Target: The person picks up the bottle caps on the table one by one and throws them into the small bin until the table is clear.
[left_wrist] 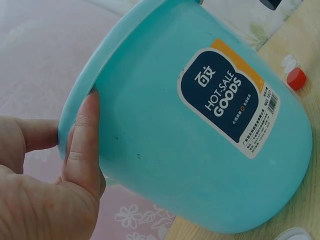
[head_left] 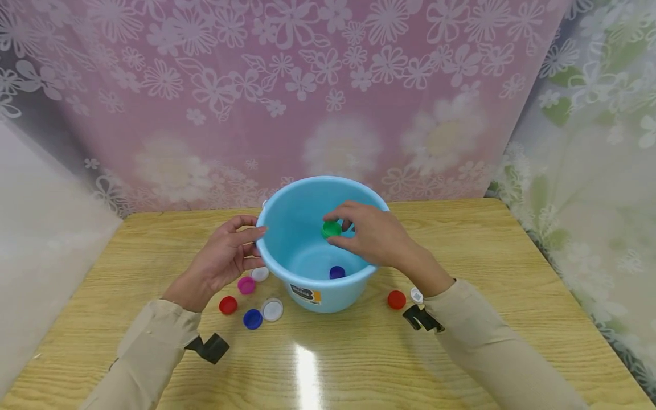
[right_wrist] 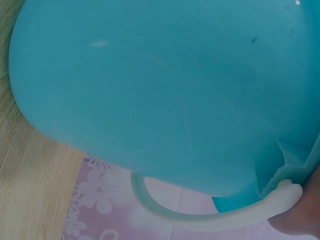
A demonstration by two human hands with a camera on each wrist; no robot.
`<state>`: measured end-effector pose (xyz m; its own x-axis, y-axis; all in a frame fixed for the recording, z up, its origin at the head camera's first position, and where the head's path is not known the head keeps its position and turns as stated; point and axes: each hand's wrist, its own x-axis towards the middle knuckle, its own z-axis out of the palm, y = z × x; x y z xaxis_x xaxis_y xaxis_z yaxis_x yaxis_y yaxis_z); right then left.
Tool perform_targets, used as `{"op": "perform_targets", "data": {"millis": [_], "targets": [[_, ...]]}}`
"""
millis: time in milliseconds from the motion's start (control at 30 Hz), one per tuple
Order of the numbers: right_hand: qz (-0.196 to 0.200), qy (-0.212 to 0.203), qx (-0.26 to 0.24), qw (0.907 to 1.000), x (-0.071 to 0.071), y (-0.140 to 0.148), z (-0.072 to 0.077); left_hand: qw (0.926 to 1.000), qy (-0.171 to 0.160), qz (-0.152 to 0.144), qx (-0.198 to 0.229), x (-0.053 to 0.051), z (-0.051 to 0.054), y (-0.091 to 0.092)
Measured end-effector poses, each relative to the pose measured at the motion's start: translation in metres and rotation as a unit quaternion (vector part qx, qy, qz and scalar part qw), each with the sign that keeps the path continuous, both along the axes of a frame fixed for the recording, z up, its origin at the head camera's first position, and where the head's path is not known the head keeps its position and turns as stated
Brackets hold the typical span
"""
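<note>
A light blue plastic bucket (head_left: 319, 296) with a printed label (left_wrist: 227, 102) stands on the table. My left hand (head_left: 221, 259) grips its rim at the left, thumb over the edge and fingers outside. Over the opening, my right hand (head_left: 376, 234) reaches in from the right and pinches a green bottle cap (head_left: 331, 229) between thumb and fingers. A dark blue cap (head_left: 336, 273) lies inside the bucket, near the front wall. In the right wrist view the bucket's outer wall (right_wrist: 150, 90) hides most of the right hand, and its white handle (right_wrist: 220, 217) hangs below.
Left of the bucket on the wooden table (head_left: 359, 364) lie a pink cap (head_left: 246, 285), a red cap (head_left: 228, 305), a blue cap (head_left: 253, 319) and white caps (head_left: 272, 309). To its right are another red cap (head_left: 397, 299) and a white one (head_left: 417, 295). A flowered curtain (head_left: 287, 102) hangs behind.
</note>
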<state>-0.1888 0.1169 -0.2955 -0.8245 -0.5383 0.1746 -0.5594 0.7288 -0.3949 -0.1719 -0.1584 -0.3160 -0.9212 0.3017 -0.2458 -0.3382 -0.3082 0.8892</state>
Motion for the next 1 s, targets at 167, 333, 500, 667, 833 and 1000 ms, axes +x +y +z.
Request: {"op": "perform_targets", "data": {"millis": [167, 333, 500, 667, 833, 1000], "targets": [[-0.004, -0.002, 0.008, 1.0, 0.0002, 0.0, 0.0013, 1.0, -0.001, 0.001, 0.001, 0.0006, 0.0011, 0.0002], [-0.009, -0.006, 0.008, 0.9999, 0.0006, -0.0004, 0.0028, 1.0, 0.0, 0.001, 0.007, 0.0009, 0.0014, 0.0003], [-0.011, -0.013, 0.002, 0.9999, 0.0016, -0.0005, 0.0025, 0.9999, -0.004, 0.003, 0.01, 0.0012, 0.0001, 0.0002], [-0.012, -0.008, -0.005, 0.9999, 0.002, -0.0009, 0.0014, 0.9999, -0.005, 0.007, 0.009, 0.002, -0.0004, -0.0006], [-0.005, 0.0, -0.035, 0.9994, 0.0012, 0.0006, -0.0008, 0.9999, -0.008, 0.01, 0.006, 0.0031, 0.0007, -0.0005], [0.034, 0.021, -0.111, 0.993, -0.0011, 0.0048, -0.0031, 0.9999, -0.007, 0.009, -0.003, 0.0026, 0.0025, 0.0012]]}}
